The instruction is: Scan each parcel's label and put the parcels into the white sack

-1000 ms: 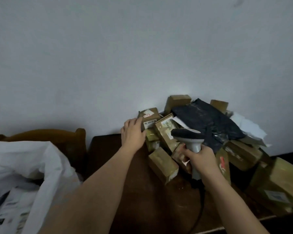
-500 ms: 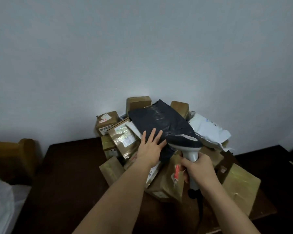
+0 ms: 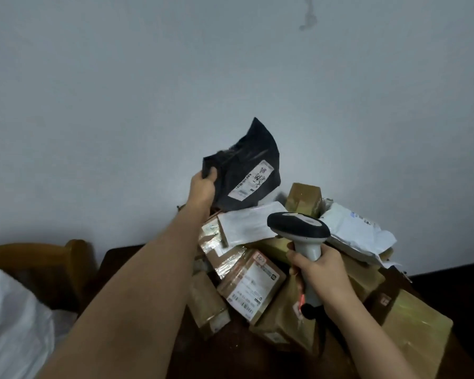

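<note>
White sack slumped at far left, off the table's left edge, beside a wooden chair. Left hand clamped on one corner of the black bag, lifted clear above the pile at the table's back edge, white label turned toward the camera; right hand wrapped tight round the scanner, held low over the brown boxes. Likely snags: limp bag folding over its label and spoiling the read, corner grip slipping, or scanner catching a box label below instead.
</note>
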